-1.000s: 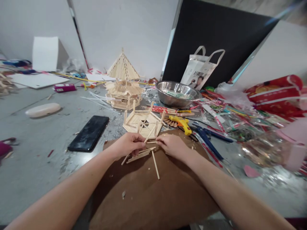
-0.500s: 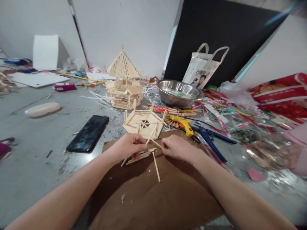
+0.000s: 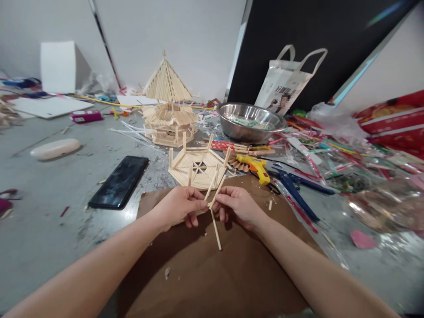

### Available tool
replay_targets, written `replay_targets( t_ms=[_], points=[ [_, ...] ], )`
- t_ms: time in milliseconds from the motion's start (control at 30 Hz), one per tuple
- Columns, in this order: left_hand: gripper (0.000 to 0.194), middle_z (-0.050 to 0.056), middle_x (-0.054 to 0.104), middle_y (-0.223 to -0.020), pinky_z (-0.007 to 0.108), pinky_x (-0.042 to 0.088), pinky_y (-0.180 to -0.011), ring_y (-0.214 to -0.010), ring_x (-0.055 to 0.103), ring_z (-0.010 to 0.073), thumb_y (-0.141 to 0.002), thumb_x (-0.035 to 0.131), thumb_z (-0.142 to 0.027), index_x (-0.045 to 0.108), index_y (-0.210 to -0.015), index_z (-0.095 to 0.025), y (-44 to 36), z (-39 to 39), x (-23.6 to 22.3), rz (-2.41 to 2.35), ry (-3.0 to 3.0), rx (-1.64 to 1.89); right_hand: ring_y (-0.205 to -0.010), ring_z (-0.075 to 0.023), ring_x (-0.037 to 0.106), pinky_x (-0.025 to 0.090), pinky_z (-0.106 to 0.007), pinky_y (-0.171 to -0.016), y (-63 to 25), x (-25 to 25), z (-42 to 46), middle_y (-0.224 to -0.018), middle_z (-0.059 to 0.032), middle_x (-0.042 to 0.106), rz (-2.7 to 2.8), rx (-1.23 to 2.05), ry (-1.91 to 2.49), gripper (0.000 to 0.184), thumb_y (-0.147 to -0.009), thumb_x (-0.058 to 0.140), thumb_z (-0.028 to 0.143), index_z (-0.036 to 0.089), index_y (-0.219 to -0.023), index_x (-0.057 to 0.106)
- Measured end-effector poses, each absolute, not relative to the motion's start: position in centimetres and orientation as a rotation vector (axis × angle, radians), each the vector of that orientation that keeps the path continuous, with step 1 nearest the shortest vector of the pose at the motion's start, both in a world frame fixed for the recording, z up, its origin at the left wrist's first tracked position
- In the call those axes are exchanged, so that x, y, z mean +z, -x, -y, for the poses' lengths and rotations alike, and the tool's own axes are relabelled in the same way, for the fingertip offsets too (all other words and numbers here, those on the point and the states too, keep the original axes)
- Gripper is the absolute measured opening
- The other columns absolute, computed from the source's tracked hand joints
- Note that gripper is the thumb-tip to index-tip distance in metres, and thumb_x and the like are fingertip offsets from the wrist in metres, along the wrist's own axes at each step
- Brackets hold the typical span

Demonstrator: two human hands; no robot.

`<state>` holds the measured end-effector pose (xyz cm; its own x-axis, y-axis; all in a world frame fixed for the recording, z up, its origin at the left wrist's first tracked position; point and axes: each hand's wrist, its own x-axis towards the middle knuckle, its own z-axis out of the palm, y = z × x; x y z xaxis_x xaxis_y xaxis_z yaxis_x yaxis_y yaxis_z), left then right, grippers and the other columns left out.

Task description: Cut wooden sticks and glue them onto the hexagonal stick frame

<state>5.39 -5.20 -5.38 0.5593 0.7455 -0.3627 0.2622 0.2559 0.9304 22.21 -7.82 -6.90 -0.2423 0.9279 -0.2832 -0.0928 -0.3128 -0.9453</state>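
Note:
My left hand [image 3: 186,206] pinches a thin wooden stick [image 3: 209,189] that slants up and to the right. Close beside it, my right hand [image 3: 236,205] grips a second wooden stick [image 3: 218,191] between thumb and fingers. The lower ends of both sticks come together between my fingertips; whether they touch is hard to tell. Another loose stick [image 3: 216,232] lies on the brown sheet [image 3: 212,278] below my hands. More sticks lie partly hidden under my left hand. Just beyond stands a six-sided stick base [image 3: 180,174] with upright posts.
A stick pavilion with a pointed roof [image 3: 168,84] stands behind the base. To the right are a yellow glue gun [image 3: 256,167], blue-handled pliers [image 3: 294,190] and a metal bowl [image 3: 251,126]. A black phone [image 3: 119,183] lies at left. Scraps and wrappers cover the right side.
My right hand has turned and come closer to my left, and its stick now points upward, nearly alongside the other stick. A short stick piece now shows on the sheet at right.

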Motion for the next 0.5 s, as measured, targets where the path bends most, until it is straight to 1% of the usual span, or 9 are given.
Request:
replay_targets(
  t_ms=[100, 267, 500],
  points=[
    [0.020, -0.004, 0.051, -0.055, 0.014, 0.038, -0.031, -0.037, 0.050, 0.0055, -0.065, 0.055, -0.031, 0.050, -0.072, -0.014, -5.49, 5.31, -5.52, -0.980, -1.346, 0.409, -0.035, -0.0068, 0.050, 0.036, -0.016, -0.026, -22.07, -6.77, 7.99, -0.061, 0.0017, 0.059, 1.103, 1.684, 1.222, 0.016, -0.068, 0.053, 0.030, 0.014, -0.069, 0.049],
    [0.020, -0.005, 0.051, -0.052, 0.015, 0.039, -0.031, -0.037, 0.050, 0.0065, -0.065, 0.055, -0.032, 0.051, -0.073, -0.015, -5.62, 5.46, -5.73, -0.988, -1.369, 0.384, -0.036, -0.0075, 0.051, 0.037, -0.016, -0.027, -21.76, -6.67, 8.15, -0.060, 0.0017, 0.059, 1.103, 1.679, 1.235, 0.016, -0.067, 0.054, 0.030, 0.014, -0.070, 0.049],
    [0.019, -0.005, 0.051, -0.051, 0.015, 0.038, -0.031, -0.037, 0.050, 0.0065, -0.065, 0.055, -0.032, 0.052, -0.073, -0.015, -5.70, 5.52, -5.61, -0.996, -1.371, 0.382, -0.036, -0.0082, 0.052, 0.038, -0.017, -0.030, -21.71, -6.65, 8.12, -0.058, 0.0017, 0.058, 1.100, 1.681, 1.236, 0.018, -0.066, 0.055, 0.030, 0.014, -0.070, 0.048]
  ],
)
